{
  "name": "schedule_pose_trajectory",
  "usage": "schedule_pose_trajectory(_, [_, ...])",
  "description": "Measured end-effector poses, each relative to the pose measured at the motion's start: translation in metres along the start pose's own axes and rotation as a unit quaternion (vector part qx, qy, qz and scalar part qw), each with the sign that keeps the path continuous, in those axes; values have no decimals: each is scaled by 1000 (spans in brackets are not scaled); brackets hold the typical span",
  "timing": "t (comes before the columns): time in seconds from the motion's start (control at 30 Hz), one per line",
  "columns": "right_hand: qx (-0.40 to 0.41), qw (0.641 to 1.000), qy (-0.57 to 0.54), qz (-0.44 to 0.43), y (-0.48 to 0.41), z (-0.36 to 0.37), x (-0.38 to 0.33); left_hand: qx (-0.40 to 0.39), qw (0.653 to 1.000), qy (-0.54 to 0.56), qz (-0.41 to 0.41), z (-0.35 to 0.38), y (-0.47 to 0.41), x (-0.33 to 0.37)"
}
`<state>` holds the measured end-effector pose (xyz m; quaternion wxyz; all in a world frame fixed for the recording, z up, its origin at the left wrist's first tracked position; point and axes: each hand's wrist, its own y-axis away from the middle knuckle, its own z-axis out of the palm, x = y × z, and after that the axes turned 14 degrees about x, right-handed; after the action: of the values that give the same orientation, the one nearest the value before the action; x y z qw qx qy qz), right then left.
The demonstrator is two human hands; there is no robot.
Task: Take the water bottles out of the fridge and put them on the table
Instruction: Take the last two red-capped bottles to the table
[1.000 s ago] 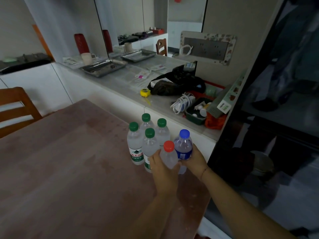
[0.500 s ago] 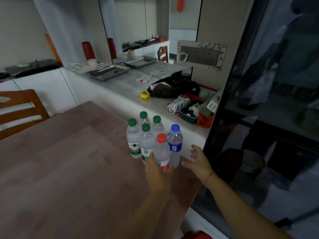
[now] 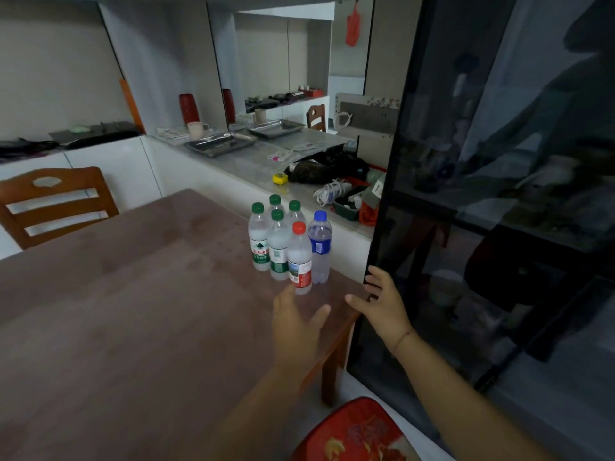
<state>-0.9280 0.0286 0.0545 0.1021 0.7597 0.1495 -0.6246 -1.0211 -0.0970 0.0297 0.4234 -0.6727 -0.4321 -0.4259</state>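
The brown table (image 3: pixel 133 311) sat by a cluttered counter (image 3: pixel 266 164), with the dark glass fridge (image 3: pixel 482 227) on your right. Six bottles (image 3: pixel 289 241) stood upright in a tight cluster just beyond your left hand (image 3: pixel 294 322), near the table's far corner: four green caps, one red, one blue. Your left grip was released, fingers spread, just short of the red-capped bottle (image 3: pixel 300 259) and holding nothing. Your right hand (image 3: pixel 382 299) was open too, fingers at the fridge door's edge. So at least six bottles were out; the glass was too dark to tell whether more remained inside. A chair (image 3: pixel 56 204) stood well left of your grips, a red stool (image 3: pixel 349 434) below them, neither in the way.
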Motion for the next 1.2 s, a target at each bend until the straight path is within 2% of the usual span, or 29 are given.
schedule_pose_trajectory(0.27, [61,998,-1,-35,95,-46,-27,-50,998,23,41,-60,50,34])
schedule_pose_trajectory(0.63, [157,984,24,-85,278,-107,-64,-161,980,34,107,-151,160,67])
schedule_pose_trajectory(0.8, [217,973,18,-83,345,-158,-73,-215,964,36,149,-177,218,94])
schedule_pose_trajectory(0.97, [269,959,17,-85,408,-210,-78,-232,954,37,187,-192,284,123])
schedule_pose_trajectory(1.2, [308,946,13,-99,507,-301,-74,-279,939,77,185,-206,410,160])
